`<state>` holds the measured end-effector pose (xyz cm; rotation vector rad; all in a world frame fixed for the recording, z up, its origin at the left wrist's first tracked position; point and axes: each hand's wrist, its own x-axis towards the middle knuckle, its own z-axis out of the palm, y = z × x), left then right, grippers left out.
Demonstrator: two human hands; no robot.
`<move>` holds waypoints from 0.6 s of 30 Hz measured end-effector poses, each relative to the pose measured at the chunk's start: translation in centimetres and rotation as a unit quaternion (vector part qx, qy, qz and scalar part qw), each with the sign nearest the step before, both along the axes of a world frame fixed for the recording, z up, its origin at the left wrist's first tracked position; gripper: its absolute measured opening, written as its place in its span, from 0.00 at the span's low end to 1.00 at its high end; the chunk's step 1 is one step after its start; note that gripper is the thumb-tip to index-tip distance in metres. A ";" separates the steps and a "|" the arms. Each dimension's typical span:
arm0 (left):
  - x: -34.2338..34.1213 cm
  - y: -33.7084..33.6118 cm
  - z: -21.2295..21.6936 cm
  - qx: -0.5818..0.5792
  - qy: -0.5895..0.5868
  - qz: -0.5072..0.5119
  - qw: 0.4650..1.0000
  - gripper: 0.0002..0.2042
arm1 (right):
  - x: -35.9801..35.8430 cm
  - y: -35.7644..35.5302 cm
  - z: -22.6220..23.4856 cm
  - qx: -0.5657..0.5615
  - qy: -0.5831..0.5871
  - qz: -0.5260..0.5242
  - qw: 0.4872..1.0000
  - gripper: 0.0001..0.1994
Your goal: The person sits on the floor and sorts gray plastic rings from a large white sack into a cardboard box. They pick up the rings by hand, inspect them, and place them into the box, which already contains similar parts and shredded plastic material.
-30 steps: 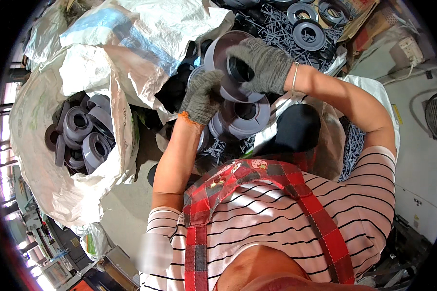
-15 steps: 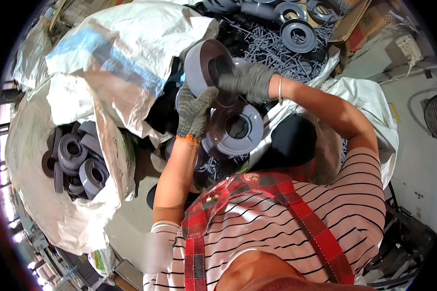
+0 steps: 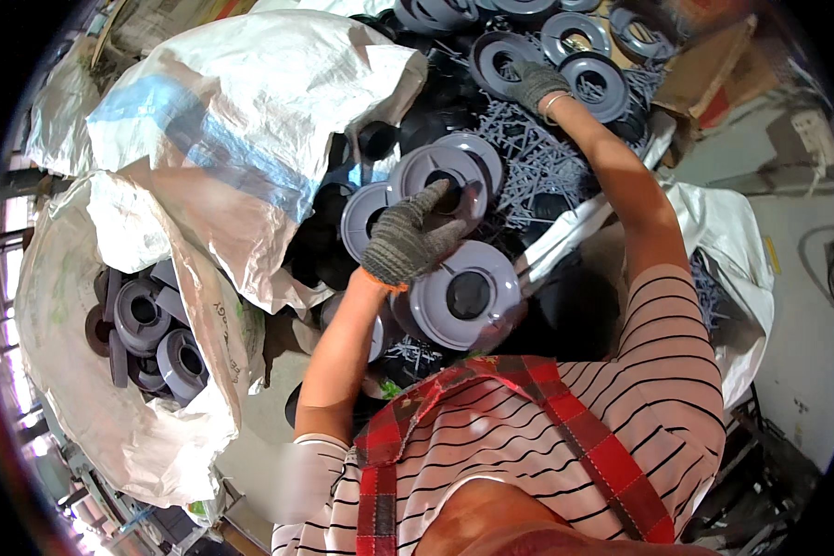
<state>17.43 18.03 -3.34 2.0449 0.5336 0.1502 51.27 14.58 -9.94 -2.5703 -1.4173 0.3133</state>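
Note:
My left hand (image 3: 403,239), in a grey knit glove with an orange cuff, is closed on a grey plastic flanged ring (image 3: 415,170). Its index finger lies by the ring's dark centre hole. More such rings sit around it: one flanged ring (image 3: 468,301) just below, another (image 3: 361,221) to the left, and a third partly hidden behind. My right hand (image 3: 536,86), gloved alike, is stretched to the far side. Its fingers are closed over the right rim of another grey ring (image 3: 487,56); the fingertips are partly hidden.
Thin grey plastic sticks (image 3: 533,162) lie heaped beyond my hands, with several rings along the far edge. At left, an open white sack (image 3: 74,398) holds grey rings. A white and blue sack (image 3: 241,102) stands farther back. A cardboard box (image 3: 713,69) is at far right.
My right hand has moved from beside my left hand to a ring at the far side. My left hand has lowered the ring it holds toward the others.

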 end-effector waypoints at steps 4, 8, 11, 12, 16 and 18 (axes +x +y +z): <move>1.6 0.9 0.2 -0.135 -0.067 0.083 0.985 0.22 | 1.8 0.7 -7.5 0.026 -0.027 -0.044 0.998 0.22; 2.8 3.2 2.0 -0.301 -0.067 0.205 0.929 0.16 | -0.9 2.6 -4.4 -0.069 0.000 -0.023 0.997 0.21; 4.1 3.6 1.2 -0.491 -0.217 0.271 0.799 0.17 | -5.7 2.3 -1.3 0.043 0.016 0.009 0.999 0.27; 4.6 4.6 0.2 -0.299 -0.202 0.189 0.913 0.17 | -8.0 1.7 1.1 0.049 0.025 0.084 0.995 0.30; 5.2 7.9 -2.8 -0.305 -0.153 0.173 0.924 0.16 | -11.1 0.3 4.0 0.240 -0.024 0.377 0.894 0.22; 4.7 7.6 -1.9 -0.555 -0.196 0.334 0.736 0.12 | -8.9 2.8 3.2 0.308 -0.184 0.354 0.864 0.14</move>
